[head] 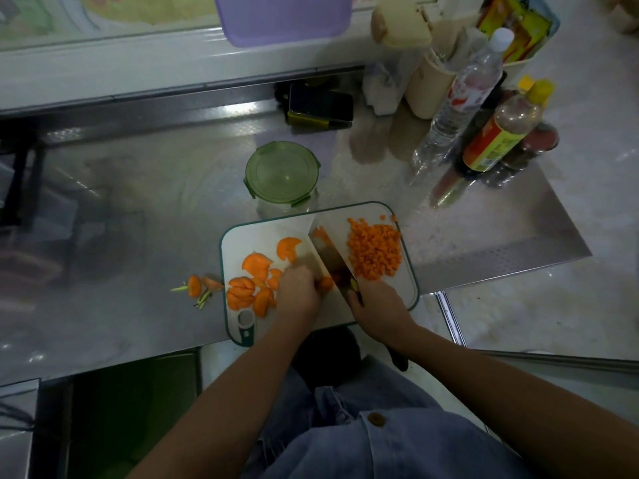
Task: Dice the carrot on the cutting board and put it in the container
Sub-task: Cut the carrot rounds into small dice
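A white cutting board (262, 233) with a green rim lies on the steel counter. Several flat carrot slices (256, 267) lie on its left half, and a heap of diced carrot (375, 248) fills its right half. My left hand (299, 288) presses down a small bunch of carrot pieces (326, 282) at the board's middle. My right hand (378, 304) grips the handle of a broad knife (328, 252), whose blade stands against those pieces. A clear container with a green lid (281, 172) stands shut just behind the board.
Carrot ends with green stalks (198, 288) lie on the counter left of the board. Bottles (498, 133) and jars crowd the back right, with a dark phone (320, 103) behind the container. A purple tub (281, 17) sits at the back.
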The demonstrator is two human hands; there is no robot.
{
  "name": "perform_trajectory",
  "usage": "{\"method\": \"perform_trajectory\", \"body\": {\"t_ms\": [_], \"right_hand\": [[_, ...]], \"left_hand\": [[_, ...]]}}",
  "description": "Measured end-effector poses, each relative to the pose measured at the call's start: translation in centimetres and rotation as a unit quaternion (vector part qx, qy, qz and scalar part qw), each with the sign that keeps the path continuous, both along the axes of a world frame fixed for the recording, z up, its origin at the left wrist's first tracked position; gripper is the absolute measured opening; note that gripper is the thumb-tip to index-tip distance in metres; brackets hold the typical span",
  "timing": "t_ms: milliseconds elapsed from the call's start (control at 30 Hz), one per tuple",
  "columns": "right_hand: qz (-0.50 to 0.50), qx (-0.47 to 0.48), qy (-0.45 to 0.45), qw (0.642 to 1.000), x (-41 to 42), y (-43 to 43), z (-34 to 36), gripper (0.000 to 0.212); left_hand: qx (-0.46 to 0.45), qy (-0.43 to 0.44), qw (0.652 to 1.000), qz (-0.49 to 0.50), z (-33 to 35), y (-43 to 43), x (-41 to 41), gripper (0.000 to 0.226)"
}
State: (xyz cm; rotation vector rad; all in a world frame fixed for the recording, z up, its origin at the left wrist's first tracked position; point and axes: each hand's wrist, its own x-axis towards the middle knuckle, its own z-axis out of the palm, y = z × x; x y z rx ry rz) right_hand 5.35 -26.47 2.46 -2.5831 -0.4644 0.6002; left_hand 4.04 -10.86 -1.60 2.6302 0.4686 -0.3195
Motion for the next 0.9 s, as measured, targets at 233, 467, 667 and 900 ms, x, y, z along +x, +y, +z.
{"method": "perform_trajectory", "body": {"t_ms": [233,467,667,900], "right_hand": [[0.029,-0.035,-0.008,0.999,-0.3,0.1,-0.4,0.017],[0.014,-0.009,-0.030,0.999,0.2,0.5,0.4,0.018],[0.043,-0.034,-0.021,0.998,-0.1,0.6,1.2,0.020],[0.032,-0.050,-0.023,0.998,-1.0,1.3,-0.2,0.017]], "left_hand": [[-0.021,0.024,0.999,0.008,0.3,0.2,0.4,0.017],[-0.036,0.025,0.999,0.033,0.4,0.2,0.4,0.011],[-0.022,0.020,0.999,0.014,1.0,0.2,0.3,0.014],[-0.072,0.030,0.997,0.026,0.9,0.2,0.4,0.021]]}}
